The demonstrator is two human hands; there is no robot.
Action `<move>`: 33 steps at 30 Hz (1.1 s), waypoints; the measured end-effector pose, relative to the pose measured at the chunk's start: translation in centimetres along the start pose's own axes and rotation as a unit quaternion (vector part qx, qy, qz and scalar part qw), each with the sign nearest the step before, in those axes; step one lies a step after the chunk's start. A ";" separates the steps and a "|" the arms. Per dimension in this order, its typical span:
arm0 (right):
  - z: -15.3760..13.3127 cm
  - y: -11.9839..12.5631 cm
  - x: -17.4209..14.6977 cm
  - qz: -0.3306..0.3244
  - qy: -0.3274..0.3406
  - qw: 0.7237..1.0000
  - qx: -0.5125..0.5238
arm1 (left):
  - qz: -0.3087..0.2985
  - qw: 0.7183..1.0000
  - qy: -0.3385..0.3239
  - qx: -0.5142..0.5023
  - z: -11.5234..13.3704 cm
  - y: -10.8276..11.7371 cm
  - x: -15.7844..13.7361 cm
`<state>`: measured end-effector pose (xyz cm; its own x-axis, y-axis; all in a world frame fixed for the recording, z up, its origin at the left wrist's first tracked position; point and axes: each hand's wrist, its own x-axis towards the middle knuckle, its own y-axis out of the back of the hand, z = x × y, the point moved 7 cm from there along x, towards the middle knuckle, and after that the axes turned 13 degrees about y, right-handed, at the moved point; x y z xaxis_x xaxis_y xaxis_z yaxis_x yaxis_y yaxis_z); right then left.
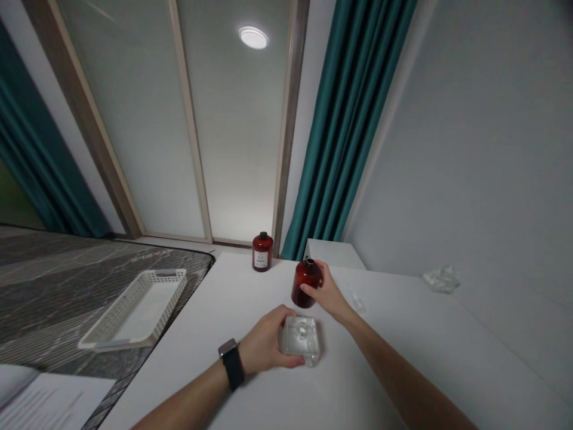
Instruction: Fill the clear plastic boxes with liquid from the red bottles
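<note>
Table (pixel 286 400): two red bottles (pixel 262 248) (pixel 304 282), right hand (pixel 328 290) grasping one; left hand (pixel 265 341) gripping one clear vessel (pixel 301 339).

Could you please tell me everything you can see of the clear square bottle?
The clear square bottle looks like glass, boxy, with a round neck at its top and no visible cap. It appears upright on or just above the white table, gripped by the left hand, thumb on its near side. Whether it holds liquid I cannot tell.

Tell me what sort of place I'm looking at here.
Probably a room in a home, though I can't be certain: a teal curtain hangs beside frosted panels, with a white table in front.
</note>
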<state>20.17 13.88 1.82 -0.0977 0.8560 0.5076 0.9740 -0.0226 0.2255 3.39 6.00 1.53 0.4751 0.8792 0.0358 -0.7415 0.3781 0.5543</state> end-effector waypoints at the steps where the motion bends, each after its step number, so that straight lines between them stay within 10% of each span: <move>1: 0.1 0.0 0.0 -0.003 0.000 1.000 0.001 | 0.001 1.000 0.000 0.001 0.0 0.0 0.0; 7: -0.2 0.4 -0.1 -0.016 0.014 1.000 -0.014 | -0.005 1.000 -0.007 0.006 -0.1 0.0 0.1; 14: -4.3 3.8 -3.9 0.152 0.116 0.970 -0.149 | -0.006 1.000 -0.012 0.009 -0.6 -0.3 0.2; 33: -4.4 0.2 -11.3 -0.212 -0.019 0.971 -0.109 | -0.032 0.998 -0.042 0.042 1.2 0.0 -0.5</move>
<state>20.54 1.99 -0.23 -0.4693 0.8306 0.2996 0.7802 0.2312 0.5812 3.70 5.23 2.52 0.5610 0.8251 0.0668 -0.6682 0.4038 0.6248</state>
